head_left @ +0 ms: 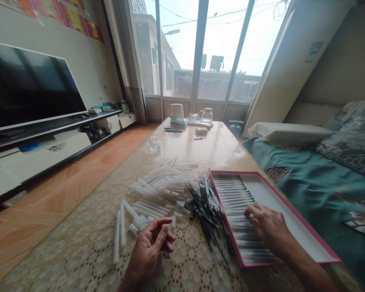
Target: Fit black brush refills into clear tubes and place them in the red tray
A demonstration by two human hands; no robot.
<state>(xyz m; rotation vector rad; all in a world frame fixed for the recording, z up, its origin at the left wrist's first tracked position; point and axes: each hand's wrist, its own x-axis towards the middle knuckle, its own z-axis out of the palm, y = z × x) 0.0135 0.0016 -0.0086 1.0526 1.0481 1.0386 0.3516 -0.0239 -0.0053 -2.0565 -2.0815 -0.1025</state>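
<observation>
My left hand [152,245] hovers over the lace-covered table [88,243], fingers curled loosely, nothing plainly in them, beside a heap of white plastic pen barrels [158,190]. A pile of thin black pen refills [205,207] lies between the barrels and a shallow pink-rimmed tray [295,223]. Rows of assembled pens [232,194] fill the tray's left part. My right hand [269,225] rests palm down on those pens, fingers spread flat.
At the table's far end stand a white kettle [176,111], a glass jug [207,115], a drinking glass [154,143] and small items. A TV [27,87] on a low stand lies to the left, a teal-covered sofa [322,182] to the right, big windows ahead.
</observation>
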